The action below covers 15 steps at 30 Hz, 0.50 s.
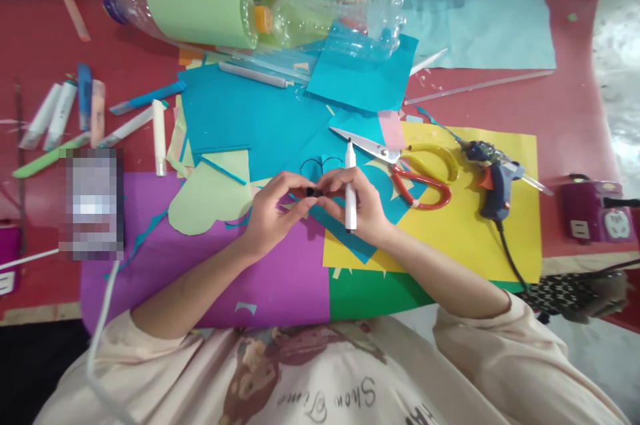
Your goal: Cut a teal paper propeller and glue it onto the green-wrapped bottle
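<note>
Fingers of the left hand (pixel 273 212) and right hand (pixel 367 208) are pinched together on a small dark piece (pixel 312 192), the two sets of fingertips almost meeting around it. The piece looks black or nearly so, and tiny next to the fingertips; they cover much of it, so its full outline cannot be told. It is held above the middle of the tabletop (pixel 570 115), over cut blue paper (pixel 361 248).

The right hand also carries a marker (pixel 351 202), which lies across its fingers: a slim, smooth white barrel, dark at both ends, with its narrow end pointing away from the wearer. Just beyond the fingertips, two thin dark arcs curve side by side over the blue. Near the marker lie open scissors (pixel 367 144) with one yellow and one red handle loop. A heart-like light green cutout (pixel 213 202) lies left of the left hand.
</note>
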### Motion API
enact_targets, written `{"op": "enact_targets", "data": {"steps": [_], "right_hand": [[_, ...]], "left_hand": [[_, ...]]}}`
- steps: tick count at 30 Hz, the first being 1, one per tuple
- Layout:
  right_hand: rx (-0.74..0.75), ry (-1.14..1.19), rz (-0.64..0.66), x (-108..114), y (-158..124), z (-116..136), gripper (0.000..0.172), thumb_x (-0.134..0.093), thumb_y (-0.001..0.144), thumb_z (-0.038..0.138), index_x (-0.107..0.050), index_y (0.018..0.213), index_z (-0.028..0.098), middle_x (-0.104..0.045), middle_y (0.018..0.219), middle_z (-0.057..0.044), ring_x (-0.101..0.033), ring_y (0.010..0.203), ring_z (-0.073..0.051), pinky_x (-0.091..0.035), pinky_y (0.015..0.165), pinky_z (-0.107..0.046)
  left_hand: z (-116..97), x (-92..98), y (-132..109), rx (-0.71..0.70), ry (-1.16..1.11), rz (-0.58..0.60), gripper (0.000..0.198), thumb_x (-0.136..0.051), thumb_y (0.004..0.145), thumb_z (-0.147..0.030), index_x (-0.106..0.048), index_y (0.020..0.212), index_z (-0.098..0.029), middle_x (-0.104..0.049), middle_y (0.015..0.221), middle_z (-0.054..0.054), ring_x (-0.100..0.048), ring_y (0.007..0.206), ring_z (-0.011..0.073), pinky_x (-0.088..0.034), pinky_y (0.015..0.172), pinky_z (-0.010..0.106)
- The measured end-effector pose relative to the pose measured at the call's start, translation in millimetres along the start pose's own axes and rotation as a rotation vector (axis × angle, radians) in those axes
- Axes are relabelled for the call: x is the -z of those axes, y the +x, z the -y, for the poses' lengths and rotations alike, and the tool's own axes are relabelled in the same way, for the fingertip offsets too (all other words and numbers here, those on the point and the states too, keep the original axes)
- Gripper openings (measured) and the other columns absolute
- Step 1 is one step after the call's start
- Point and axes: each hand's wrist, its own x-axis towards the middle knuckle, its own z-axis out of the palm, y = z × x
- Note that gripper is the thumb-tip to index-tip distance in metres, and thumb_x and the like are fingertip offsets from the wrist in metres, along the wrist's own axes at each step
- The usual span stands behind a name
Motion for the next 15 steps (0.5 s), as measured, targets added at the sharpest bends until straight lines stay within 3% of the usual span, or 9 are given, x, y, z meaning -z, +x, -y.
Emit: {"op": "enact_targets", "data": {"steps": [5,9,15], "right_hand": [[-0.091,0.223,-0.084,12,3,6,0.039,-0.059,0.084,0.062,-0.055,0.095,0.024,-0.068,0.077,-0.001,-0.064,0.058,-0.014,-0.051,0.056,-0.029],[-0.231,0.372,-0.158,20,11,11,0.036,-0.049,0.085,0.061,-0.052,0.089,0.025,-0.056,0.057,0.005,-0.051,0.042,-0.012,-0.043,0.043,-0.026],[-0.332,0.4,-0.062,20,14,9,0.031,-0.058,0.077,0.054,-0.049,0.075,0.024,-0.047,0.049,0.008,-0.042,0.038,-0.01,-0.038,0.039,-0.024]], "left_hand": [[-1,2.4,0,0.073,-0.051,0.003,0.029,-0.058,0.091,-0.047,-0.063,0.095,-0.018,-0.074,0.09,0.006,-0.07,0.081,0.0137,-0.057,0.075,0.025],[0,6.1,4,0.034,-0.001,-0.017,0.029,-0.061,0.089,-0.046,-0.068,0.094,-0.018,-0.073,0.085,0.004,-0.068,0.076,0.0133,-0.055,0.073,0.025],[1,8.5,7,0.039,0.013,-0.01,0.038,-0.061,0.086,-0.055,-0.072,0.092,-0.019,-0.071,0.086,0.006,-0.065,0.078,0.0153,-0.054,0.07,0.027]]}}
